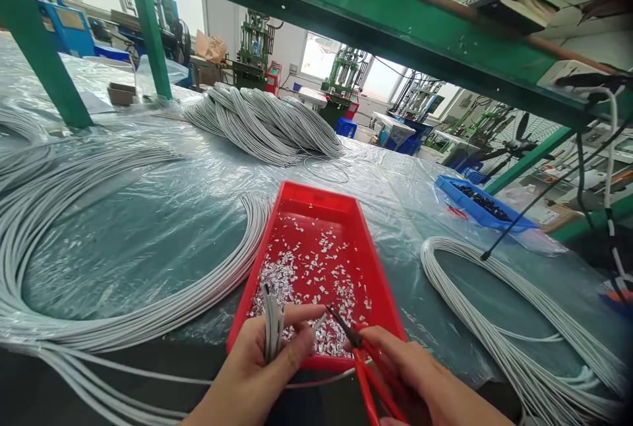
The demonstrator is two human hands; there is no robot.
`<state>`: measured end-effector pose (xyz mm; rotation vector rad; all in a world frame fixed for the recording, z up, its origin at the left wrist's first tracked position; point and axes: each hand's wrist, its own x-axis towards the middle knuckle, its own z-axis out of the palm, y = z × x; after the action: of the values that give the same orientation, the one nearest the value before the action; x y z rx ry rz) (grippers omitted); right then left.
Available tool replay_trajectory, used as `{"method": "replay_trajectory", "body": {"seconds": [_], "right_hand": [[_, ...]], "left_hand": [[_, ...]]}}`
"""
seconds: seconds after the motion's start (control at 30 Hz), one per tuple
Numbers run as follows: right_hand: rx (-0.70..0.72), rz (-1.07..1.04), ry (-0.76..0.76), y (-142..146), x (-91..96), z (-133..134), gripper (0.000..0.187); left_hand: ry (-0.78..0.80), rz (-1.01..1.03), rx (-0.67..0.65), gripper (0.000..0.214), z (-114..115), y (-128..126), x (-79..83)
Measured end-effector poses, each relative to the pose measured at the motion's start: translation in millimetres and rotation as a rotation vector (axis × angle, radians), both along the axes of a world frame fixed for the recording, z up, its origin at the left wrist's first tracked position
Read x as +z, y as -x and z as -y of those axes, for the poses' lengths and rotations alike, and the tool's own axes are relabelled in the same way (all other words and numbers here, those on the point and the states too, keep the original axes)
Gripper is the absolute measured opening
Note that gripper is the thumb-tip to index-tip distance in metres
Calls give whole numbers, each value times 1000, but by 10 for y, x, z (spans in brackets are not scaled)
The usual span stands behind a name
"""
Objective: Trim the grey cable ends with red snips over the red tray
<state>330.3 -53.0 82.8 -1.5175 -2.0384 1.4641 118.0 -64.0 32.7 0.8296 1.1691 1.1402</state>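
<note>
Holding a small bunch of wires (271,327) upright in the left hand (257,373), at seven o'clock from the middle of the tray (316,212). Pinching one wire end (320,322) in that hand's thumb-and-forefinger grip, aimed at about one o'clock. Wrapping the right hand (410,363), between four and five o'clock, round the handles of the cutters (357,347); cannot tell whether biting the tip or only touching it. Judging by looks, likely to be light singly, springy as a short stub, floppy over a long run, and somewhat slick along the smooth jacket. Best to take hold close behind the tip, leaving only a stiff stub free, and to press the other wires against the palm to prevent fanning out. Likely far heavier, and apt to spring or drag, as whole coils: see the left coil (188,307) at nine o'clock and the right coil (457,297) between three and four, both on the tabletop (163,241). Treat the silvery scraps (277,277) in the tray as near weightless, easily scattered, and possibly sharp at the edges
</note>
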Motion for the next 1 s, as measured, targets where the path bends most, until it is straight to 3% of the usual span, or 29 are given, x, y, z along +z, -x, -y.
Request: {"method": "replay_trajectory", "body": {"seconds": [0.27, 0.43, 0.77, 0.9, 1.0], "right_hand": [[71, 118, 39, -7, 75, -32, 58], [131, 6, 61, -102, 29, -54, 54], [210, 115, -86, -73, 133, -62, 46], [129, 106, -93, -49, 112, -69, 43], [12, 47, -39, -35, 48, -56, 54]], "left_hand": [[17, 29, -63, 32, 31, 31, -13], [15, 52, -128, 33, 19, 57, -19], [-3, 54, -200, 30, -12, 97, 6], [4, 22, -189, 34, -33, 93, 21], [45, 124, -217, 35, -51, 76, 32]]}}
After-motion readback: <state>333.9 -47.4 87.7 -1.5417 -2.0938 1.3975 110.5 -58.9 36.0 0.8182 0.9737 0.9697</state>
